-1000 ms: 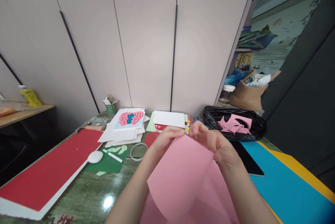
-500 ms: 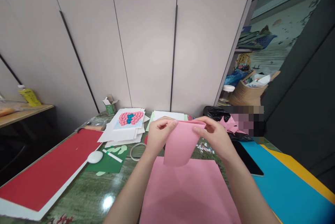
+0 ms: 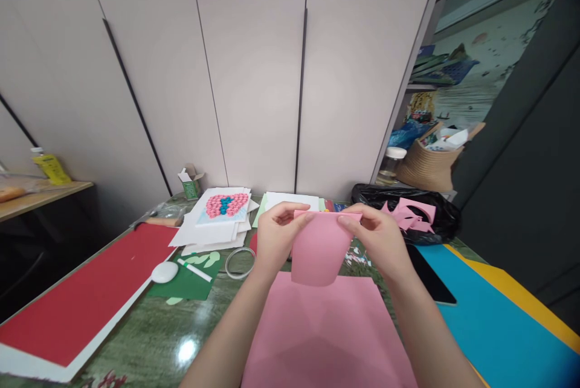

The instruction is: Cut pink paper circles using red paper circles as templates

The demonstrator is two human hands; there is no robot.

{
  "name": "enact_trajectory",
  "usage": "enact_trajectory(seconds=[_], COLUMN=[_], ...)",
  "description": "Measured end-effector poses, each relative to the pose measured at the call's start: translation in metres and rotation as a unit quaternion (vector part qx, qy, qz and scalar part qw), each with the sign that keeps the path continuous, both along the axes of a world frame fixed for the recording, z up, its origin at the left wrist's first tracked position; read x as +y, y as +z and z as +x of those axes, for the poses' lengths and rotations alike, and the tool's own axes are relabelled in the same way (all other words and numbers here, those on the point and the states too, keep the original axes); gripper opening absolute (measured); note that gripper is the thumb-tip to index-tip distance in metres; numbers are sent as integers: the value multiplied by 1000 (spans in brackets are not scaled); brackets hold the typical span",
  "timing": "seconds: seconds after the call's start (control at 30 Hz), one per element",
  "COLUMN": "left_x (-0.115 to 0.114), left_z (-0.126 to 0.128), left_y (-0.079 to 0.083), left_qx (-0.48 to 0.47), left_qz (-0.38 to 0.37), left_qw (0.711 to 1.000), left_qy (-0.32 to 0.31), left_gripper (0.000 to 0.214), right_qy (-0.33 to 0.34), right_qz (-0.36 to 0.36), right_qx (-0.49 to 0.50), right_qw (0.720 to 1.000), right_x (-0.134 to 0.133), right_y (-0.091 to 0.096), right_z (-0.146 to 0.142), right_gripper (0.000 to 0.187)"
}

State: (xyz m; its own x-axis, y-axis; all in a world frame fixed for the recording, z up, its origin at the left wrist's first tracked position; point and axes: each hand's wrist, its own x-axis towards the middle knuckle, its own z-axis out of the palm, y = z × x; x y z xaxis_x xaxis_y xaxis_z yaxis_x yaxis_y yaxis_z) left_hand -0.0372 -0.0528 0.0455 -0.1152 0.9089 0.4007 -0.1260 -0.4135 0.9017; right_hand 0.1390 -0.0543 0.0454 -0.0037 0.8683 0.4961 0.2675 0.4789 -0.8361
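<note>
A piece of pink paper [image 3: 316, 258] hangs between my two hands, its top edge folded over and its lower part bowed. My left hand [image 3: 283, 234] pinches the upper left corner between thumb and fingers. At the upper right corner, my right hand [image 3: 374, 234] has the same kind of pinch. Below the held piece, a large pink sheet [image 3: 321, 333] lies flat on the table in front of me.
Left are a red sheet [image 3: 90, 291], a white computer mouse [image 3: 164, 272], a green-capped marker [image 3: 194, 269], a tape roll [image 3: 240, 263] and stacked papers [image 3: 206, 234]. Right are a black tablet [image 3: 428, 273], blue sheet [image 3: 502, 321] and black bag [image 3: 448, 219] holding pink scraps [image 3: 410, 214].
The held pink paper has shifted slightly right and turned squarer to me, its top edge now more level. Both hands keep their pinch.
</note>
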Motion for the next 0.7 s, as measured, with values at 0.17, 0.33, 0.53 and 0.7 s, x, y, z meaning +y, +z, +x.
enact_trajectory(seconds=[0.17,0.33,0.53,0.7], left_x=[-1,-4,-6,-6], left_z=[0,0,0,1], left_y=[0,2,3,2], left_qx=[4,9,17,18], left_qz=[-6,-13,-16,-20], left_qw=[1000,1000,999,999], left_qy=[8,18,26,29], left_gripper=[19,18,17,17], right_qy=[5,6,11,13], right_qz=[8,11,15,15], right_qx=[-3,-4,-5,-3], right_qw=[1000,1000,1000,1000], right_x=[-1,-3,-2,-2], right_y=[1,2,2,3], right_z=[1,1,1,2], right_gripper=[16,16,16,17])
